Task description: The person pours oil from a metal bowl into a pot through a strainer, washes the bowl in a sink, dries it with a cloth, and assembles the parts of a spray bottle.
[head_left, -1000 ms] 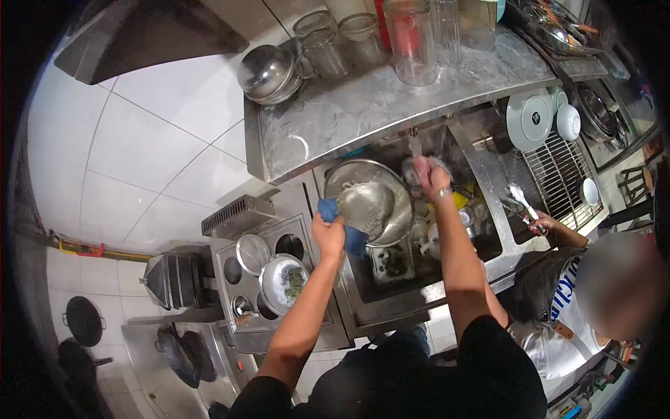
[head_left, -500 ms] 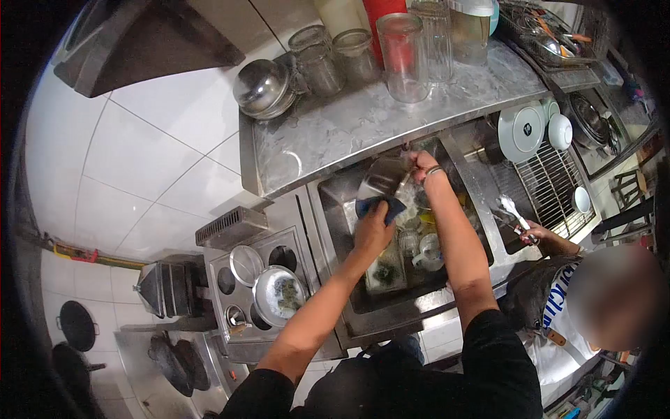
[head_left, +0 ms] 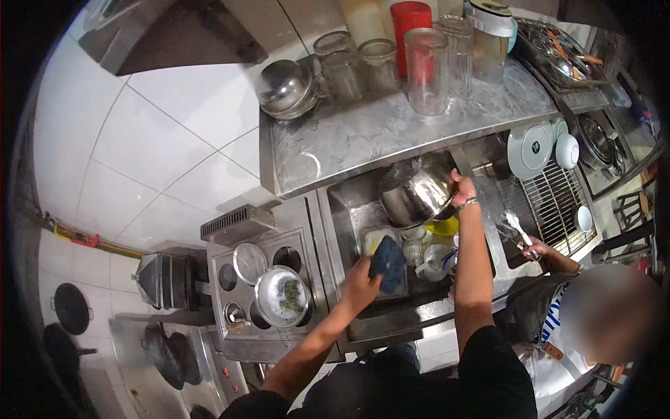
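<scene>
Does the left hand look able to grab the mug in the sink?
Probably yes: the mug looks uncovered and near, though the left hand may first need to drop its blue cloth.

Highlights glint on the round silver steel bowl (head_left: 417, 192); glossy white wall tiles (head_left: 139, 140) look bright; fisheye distortion curves straight lines, and black vignetting swallows the corners.

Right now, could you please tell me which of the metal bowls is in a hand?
The large bowl tilted at the sink: the right hand grips its edge, while no hand touches the metal bowls stacked on the shelf.
</scene>
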### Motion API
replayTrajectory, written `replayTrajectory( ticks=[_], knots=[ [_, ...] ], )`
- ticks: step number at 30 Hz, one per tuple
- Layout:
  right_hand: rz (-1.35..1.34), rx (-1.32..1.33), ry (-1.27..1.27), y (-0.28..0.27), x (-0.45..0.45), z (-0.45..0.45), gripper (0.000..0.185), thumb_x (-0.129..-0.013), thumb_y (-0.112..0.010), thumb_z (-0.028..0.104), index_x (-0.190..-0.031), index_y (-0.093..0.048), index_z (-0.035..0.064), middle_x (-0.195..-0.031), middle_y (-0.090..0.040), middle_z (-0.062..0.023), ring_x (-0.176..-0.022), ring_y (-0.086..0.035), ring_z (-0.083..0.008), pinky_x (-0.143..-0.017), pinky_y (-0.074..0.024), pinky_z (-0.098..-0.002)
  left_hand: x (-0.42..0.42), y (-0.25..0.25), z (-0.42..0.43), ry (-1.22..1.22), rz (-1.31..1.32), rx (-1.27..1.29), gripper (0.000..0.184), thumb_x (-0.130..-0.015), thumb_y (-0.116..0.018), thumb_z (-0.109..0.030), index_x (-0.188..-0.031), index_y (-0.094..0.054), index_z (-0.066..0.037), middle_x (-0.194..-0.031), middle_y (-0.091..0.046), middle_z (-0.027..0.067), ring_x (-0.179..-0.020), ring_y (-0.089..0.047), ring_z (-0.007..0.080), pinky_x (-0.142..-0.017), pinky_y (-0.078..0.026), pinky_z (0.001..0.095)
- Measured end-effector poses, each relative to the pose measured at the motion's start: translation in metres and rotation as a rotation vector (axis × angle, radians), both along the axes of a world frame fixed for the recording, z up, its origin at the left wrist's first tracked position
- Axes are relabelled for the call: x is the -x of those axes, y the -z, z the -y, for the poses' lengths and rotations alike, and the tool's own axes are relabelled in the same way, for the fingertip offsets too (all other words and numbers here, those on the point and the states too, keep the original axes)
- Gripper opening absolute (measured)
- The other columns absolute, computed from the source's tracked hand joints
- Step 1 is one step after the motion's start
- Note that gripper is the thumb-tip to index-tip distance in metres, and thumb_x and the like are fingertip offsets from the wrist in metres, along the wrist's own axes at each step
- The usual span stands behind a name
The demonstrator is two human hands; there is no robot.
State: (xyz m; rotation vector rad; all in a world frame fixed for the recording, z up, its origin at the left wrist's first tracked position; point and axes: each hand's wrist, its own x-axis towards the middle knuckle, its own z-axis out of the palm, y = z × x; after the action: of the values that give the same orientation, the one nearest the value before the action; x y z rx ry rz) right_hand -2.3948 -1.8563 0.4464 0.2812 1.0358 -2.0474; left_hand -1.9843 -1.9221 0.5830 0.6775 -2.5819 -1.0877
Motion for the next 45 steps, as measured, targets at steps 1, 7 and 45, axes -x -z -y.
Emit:
replayTrajectory(
  ticks=[1,7,45],
  knots=[
    [0.001,0.008,0.066,-0.002,0.005,0.001,0.008,-0.090,-0.063,0.009,-0.082,-0.062,0.0098,-0.069,-0.056,0.0029,-0.065,-0.052,-0.0117,-0.061,-0.0425,-0.0240,-0.017,-0.011,-0.008,-0.063,0.006,-0.026,0.032,-0.085,-0.066,-0.005,-0.114,-0.056,0.002,-0.100,-0.063,0.0203,-0.084,-0.065,0.0380,-0.073,-0.053,0.0418],
    [-0.203,-0.054,0.000,0.011,0.044,0.035,0.003,-0.088,-0.064,0.008,-0.090,-0.062,0.0084,-0.074,-0.056,0.0004,-0.063,-0.049,-0.0137,-0.056,-0.0384,-0.0275,-0.106,-0.051,-0.032,-0.297,-0.150,-0.382,0.024,-0.088,-0.068,-0.006,-0.109,-0.061,0.004,-0.094,-0.070,0.0145,-0.087,-0.067,0.0164,-0.076,-0.052,0.0302],
    [-1.640,-1.075,-0.623,-0.120,-0.207,-0.012,0.023,-0.079,-0.061,0.018,-0.100,-0.068,0.0117,-0.095,-0.068,-0.0147,-0.089,-0.066,-0.0342,-0.076,-0.0539,-0.0450,0.102,0.009,0.070,-0.356,0.058,-1.224,0.043,-0.098,-0.055,-0.043,-0.118,-0.050,-0.004,-0.095,-0.062,0.0074,-0.081,-0.066,0.0239,-0.062,-0.055,0.0412]
  ],
)
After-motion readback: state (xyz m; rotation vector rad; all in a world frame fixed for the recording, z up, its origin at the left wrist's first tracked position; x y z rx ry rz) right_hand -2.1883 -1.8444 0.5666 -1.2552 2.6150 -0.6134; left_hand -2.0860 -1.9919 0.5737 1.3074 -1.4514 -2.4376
